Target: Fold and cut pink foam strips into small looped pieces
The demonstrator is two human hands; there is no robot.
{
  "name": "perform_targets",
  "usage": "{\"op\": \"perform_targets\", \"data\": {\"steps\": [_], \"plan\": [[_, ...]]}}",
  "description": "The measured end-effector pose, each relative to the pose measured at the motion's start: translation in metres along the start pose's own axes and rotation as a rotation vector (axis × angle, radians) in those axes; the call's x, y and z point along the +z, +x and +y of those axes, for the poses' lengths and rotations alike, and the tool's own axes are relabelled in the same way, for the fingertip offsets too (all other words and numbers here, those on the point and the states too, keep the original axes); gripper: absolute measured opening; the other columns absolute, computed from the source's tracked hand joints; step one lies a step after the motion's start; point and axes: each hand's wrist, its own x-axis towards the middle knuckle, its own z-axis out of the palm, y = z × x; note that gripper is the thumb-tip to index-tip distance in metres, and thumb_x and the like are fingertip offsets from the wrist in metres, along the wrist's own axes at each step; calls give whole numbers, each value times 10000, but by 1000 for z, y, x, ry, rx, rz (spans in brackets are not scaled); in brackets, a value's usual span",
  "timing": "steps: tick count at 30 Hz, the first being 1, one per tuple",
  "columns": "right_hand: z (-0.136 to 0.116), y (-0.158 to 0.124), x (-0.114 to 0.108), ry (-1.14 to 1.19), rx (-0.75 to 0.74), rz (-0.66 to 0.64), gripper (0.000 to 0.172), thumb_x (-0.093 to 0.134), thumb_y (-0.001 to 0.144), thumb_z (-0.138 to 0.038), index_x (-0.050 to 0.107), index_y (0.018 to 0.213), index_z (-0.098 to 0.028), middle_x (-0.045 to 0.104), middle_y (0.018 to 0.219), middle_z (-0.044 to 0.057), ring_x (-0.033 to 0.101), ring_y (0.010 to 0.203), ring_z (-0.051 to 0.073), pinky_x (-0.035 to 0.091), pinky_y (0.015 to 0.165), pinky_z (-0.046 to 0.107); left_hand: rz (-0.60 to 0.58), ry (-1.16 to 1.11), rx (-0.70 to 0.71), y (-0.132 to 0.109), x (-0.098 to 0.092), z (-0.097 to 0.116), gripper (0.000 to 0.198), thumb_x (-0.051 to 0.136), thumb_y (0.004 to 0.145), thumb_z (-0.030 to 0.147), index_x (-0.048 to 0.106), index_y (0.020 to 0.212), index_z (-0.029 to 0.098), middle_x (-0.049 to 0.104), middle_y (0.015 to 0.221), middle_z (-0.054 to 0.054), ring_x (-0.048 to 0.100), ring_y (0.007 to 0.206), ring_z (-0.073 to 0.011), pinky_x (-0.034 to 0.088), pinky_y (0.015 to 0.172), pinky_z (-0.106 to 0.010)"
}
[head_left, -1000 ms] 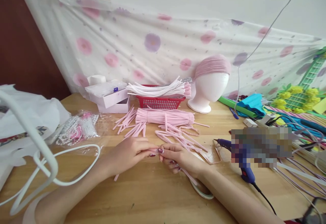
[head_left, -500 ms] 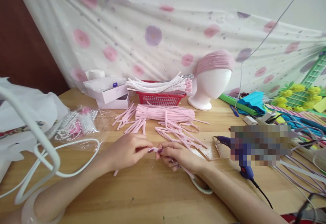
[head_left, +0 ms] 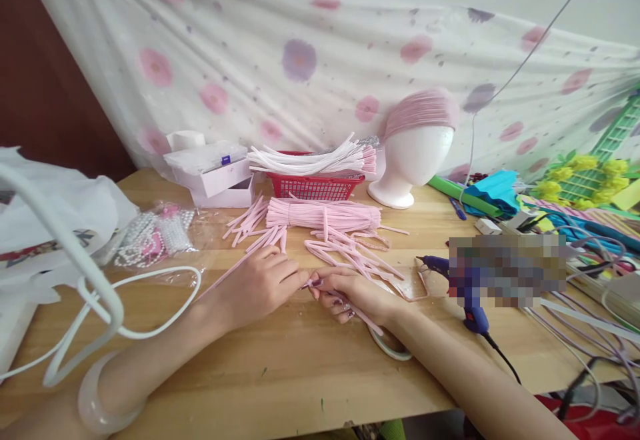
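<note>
My left hand (head_left: pixel 260 288) and my right hand (head_left: pixel 350 295) meet at the middle of the wooden table (head_left: pixel 280 373), fingertips pinched together on a thin pink strip (head_left: pixel 350 307). One end of the strip runs under my right palm toward me. A second pink strip (head_left: pixel 220 281) shows to the left of my left hand. Just beyond my hands lie loose pink strips (head_left: pixel 350 257) and a tied bundle of pink strips (head_left: pixel 323 215).
A red basket (head_left: pixel 313 187) with white strips, a white foam head (head_left: pixel 413 163) with a pink band, and white boxes (head_left: pixel 213 173) stand at the back. A blue glue gun (head_left: pixel 463 290) lies right, a tape roll (head_left: pixel 390 347) under my right wrist, a bag of beads (head_left: pixel 153 240) and white cord (head_left: pixel 100 307) left.
The view has tilted down slightly. My left hand has rolled flatter over the strip, and a long pink strip now shows to its left. The right hand keeps its pinch.
</note>
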Motion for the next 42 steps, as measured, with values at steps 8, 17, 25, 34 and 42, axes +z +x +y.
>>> {"op": "perform_targets", "data": {"steps": [8, 17, 25, 34, 42], "plan": [[-1, 5, -12, 174, 174, -212, 72, 479, 792, -217, 528, 791, -164, 275, 519, -91, 122, 423, 61, 103, 353, 165, 19, 14, 15, -1, -2, 2, 249, 414, 944, 148, 651, 944, 227, 599, 733, -9, 550, 712, -162, 431, 871, -366], [0, 4, -9, 95, 132, -153, 102, 466, 823, -207, 544, 784, -155, 282, 519, -90, 136, 425, 57, 143, 349, 137, 10, 361, 194, 2, -6, 3, 237, 415, 940, 113, 636, 943, 197, 589, 710, 0, 526, 689, -163, 443, 843, -393], [-1, 3, -7, 109, 52, -162, 118, 465, 823, -186, 532, 731, -154, 248, 500, -100, 112, 419, 56, 145, 338, 128, 89, 475, 267, 2, -1, 4, 158, 485, 916, 132, 637, 935, 168, 580, 708, 9, 525, 691, -169, 446, 901, -468], [1, 5, -9, 99, 54, -147, 148, 514, 784, -214, 583, 687, -126, 257, 473, -101, 119, 402, 47, 136, 334, 144, 20, 457, 260, 3, -5, 10, 178, 456, 927, 135, 623, 880, 176, 594, 722, 0, 537, 726, -172, 406, 974, -505], [0, -2, 6, -341, -55, 99, 151, 481, 746, -184, 586, 646, -140, 315, 482, -74, 251, 423, 65, 204, 385, 183, -87, -15, 41, 5, -2, 24, 242, 419, 884, 101, 580, 714, 162, 587, 677, -28, 519, 642, -161, 421, 630, -285]]}}
